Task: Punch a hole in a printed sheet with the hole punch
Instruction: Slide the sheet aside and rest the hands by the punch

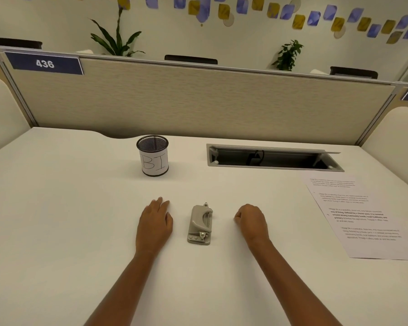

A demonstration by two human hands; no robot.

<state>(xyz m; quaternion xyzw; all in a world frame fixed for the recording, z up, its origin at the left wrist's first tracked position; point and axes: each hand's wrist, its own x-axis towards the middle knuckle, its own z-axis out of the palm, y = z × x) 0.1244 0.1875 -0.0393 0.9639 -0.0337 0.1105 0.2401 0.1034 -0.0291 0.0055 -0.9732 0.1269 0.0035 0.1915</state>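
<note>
Grey hole punch [200, 225] lies on the white desk [68, 220] between both hands. Left hand [154, 224] rests flat, fingers spread narrow; right hand [252, 221] is curled loosely, holding nothing. Printed sheet [360, 217] lies well right. Mesh pen cup [152, 155] stands farther back.

head cam | looks forward-down | close over desk [57, 208]

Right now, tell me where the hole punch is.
The hole punch sits on the desk in the head view, between the left hand and right hand, touching neither.
</note>
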